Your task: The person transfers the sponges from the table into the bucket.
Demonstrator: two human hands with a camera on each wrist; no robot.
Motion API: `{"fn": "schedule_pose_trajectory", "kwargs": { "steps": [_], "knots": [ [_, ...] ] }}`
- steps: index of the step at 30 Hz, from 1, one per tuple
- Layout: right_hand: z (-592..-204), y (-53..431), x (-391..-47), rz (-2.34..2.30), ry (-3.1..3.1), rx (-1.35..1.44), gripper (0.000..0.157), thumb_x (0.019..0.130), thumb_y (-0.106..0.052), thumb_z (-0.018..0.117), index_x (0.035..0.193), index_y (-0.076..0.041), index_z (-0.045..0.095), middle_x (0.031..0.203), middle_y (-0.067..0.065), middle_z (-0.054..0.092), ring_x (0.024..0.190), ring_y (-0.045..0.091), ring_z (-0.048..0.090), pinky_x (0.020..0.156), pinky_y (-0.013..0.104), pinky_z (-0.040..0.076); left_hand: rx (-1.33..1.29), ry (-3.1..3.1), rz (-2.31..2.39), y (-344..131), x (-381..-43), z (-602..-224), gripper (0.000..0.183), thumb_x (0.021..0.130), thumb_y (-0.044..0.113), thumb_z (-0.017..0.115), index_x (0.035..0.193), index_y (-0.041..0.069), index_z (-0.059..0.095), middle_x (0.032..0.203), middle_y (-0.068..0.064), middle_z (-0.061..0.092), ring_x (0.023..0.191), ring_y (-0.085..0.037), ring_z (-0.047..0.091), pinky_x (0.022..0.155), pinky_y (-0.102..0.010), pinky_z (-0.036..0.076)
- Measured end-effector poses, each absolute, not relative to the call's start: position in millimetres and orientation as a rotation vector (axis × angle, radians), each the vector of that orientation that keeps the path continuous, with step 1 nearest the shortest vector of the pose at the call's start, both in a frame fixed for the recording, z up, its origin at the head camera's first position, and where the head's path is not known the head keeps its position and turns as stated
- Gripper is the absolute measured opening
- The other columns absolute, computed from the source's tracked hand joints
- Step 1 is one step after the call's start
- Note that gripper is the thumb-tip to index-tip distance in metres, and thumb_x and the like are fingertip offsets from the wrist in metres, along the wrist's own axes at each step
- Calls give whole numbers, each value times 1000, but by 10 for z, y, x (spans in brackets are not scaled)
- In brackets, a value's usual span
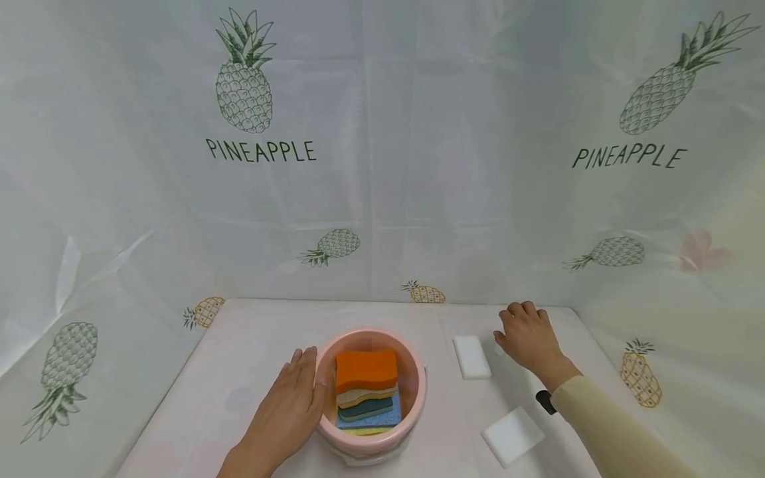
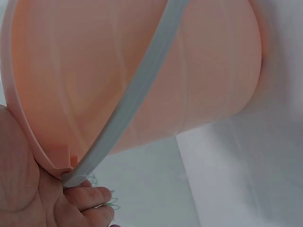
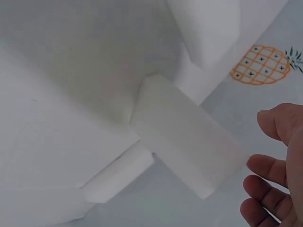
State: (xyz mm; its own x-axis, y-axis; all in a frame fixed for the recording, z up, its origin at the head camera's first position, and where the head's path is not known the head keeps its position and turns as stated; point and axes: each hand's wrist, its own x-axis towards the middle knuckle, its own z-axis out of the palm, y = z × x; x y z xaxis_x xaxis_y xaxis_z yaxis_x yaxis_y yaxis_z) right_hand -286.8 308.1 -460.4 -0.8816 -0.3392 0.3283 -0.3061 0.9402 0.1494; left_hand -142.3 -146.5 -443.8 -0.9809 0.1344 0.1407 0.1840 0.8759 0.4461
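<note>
My left hand (image 1: 287,398) lies along the left side of a pink bucket (image 1: 417,405), fingers stretched out and touching its rim. In the left wrist view its palm and fingers sit by the joint of the bucket's pale handle (image 2: 128,101). Inside the bucket is a stack of sponges, an orange one (image 1: 366,368) on top of beige, dark green, blue and yellow ones. My right hand (image 1: 532,342) hovers over the right of the table, thumb apart from loosely bent fingers, holding nothing visible. A white sponge block (image 3: 184,137) is close to its fingertips in the right wrist view.
Left of the right hand lies a white block (image 1: 472,357) on the pale table (image 1: 257,325). Another white block (image 1: 512,436) is nearer, beside the right sleeve (image 1: 609,425). Pineapple-printed sheeting (image 1: 442,166) rises behind the table and along both sides.
</note>
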Motion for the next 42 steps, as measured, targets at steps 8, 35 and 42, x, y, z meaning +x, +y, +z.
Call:
{"fn": "schedule_pose_trajectory", "kwargs": {
  "steps": [8,35,42],
  "knots": [
    [-4700,3247,-2826,-183,-2774,455,34,95,-29,77,110,1,68,120,19,64,114,43,52,90,60,48,-257,-2940,-713,-1464,-1423,-4433,62,114,32,42,161,-8,33,166,-25,37,158,-42,29,128,-61,25],
    [-5200,3987,-2562,-193,-2882,414,69,86,-54,79,117,6,65,115,23,65,112,47,55,84,63,45,-230,-2962,-734,-1463,-1444,-4439,63,114,33,42,161,-8,32,167,-25,37,159,-41,28,129,-59,23],
    [-5258,4008,-2548,-171,-2929,371,65,89,-54,76,114,5,65,111,22,66,111,46,56,84,64,45,-226,-2963,-744,-1460,-1443,-4448,63,114,34,42,162,-7,32,167,-23,36,160,-41,27,129,-59,23]
  ]
}}
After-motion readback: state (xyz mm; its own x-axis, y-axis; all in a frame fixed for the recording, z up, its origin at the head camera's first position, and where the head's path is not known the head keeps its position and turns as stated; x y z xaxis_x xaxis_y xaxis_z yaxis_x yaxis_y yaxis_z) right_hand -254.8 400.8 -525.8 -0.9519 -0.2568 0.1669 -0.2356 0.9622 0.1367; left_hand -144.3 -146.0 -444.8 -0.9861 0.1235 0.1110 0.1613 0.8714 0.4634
